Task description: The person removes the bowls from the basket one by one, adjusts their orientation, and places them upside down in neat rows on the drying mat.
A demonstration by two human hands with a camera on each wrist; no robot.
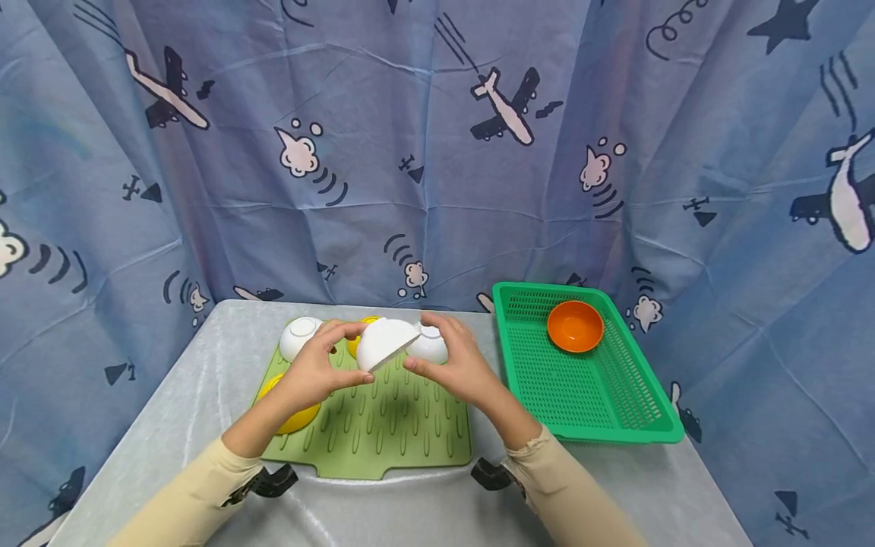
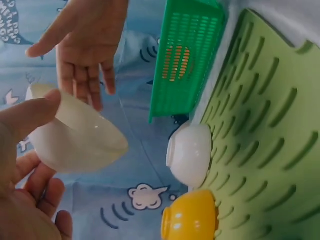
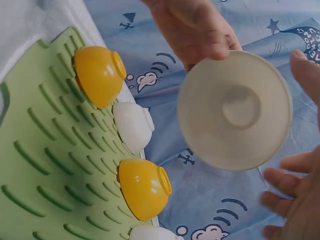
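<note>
My left hand (image 1: 320,366) pinches a white bowl (image 1: 384,343) by its side, thumb at the rim and fingers round the outside. The bowl is raised over the green mat and tilted; its hollow inside (image 3: 210,135) faces the right wrist camera. My right hand (image 1: 456,360) stands open just right of the bowl, fingers spread and holding nothing. In the left wrist view a gap shows between the right hand (image 2: 92,45) and the bowl (image 2: 80,142).
On the ridged green mat (image 1: 383,425), upturned bowls stand: white (image 1: 298,338) and yellow (image 1: 298,419) at left, yellow (image 3: 145,190) at the back, white (image 1: 429,346) at back right. A green basket (image 1: 618,434) at right holds an orange bowl (image 1: 576,327). A patterned curtain (image 1: 424,152) hangs behind.
</note>
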